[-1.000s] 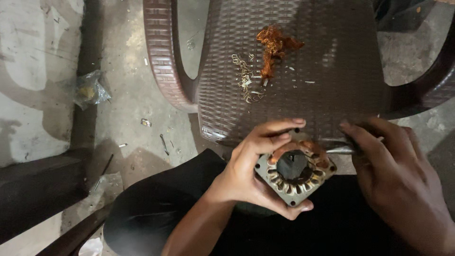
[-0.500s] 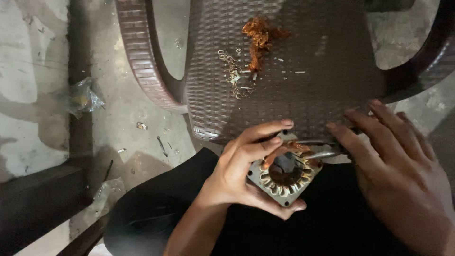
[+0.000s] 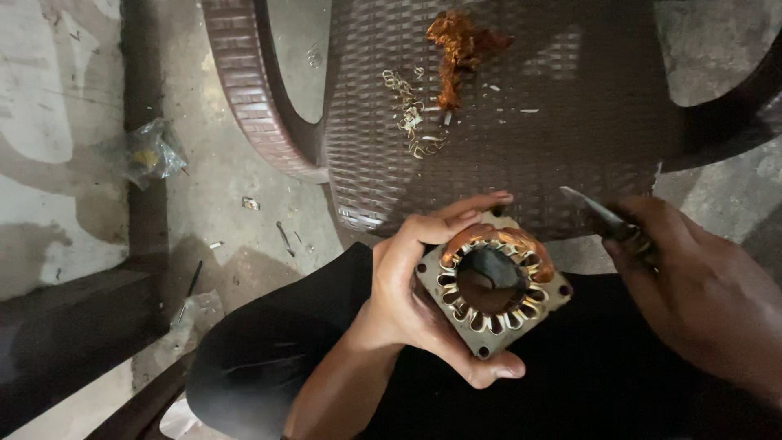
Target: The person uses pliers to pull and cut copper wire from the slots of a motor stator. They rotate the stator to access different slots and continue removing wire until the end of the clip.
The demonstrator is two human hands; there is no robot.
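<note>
Square motor stator (image 3: 493, 293) gripped in left hand (image 3: 407, 301) over lap, bore facing up, copper winding on far side. Right hand (image 3: 700, 285) clenched on metal blade (image 3: 595, 213), just right of stator, tip pointing up-left. Beyond: brown wicker chair (image 3: 570, 138) with pulled copper wire clump (image 3: 456, 49).

Square motor stator (image 3: 493, 285), copper windings, tilted

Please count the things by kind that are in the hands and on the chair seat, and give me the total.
Motor stator, square, in the left hand: 1
Metal blade tool in the right hand: 1
Clump of copper wire on the chair seat: 1
Pile of pale curled scraps on the seat: 1
Total: 4
</note>
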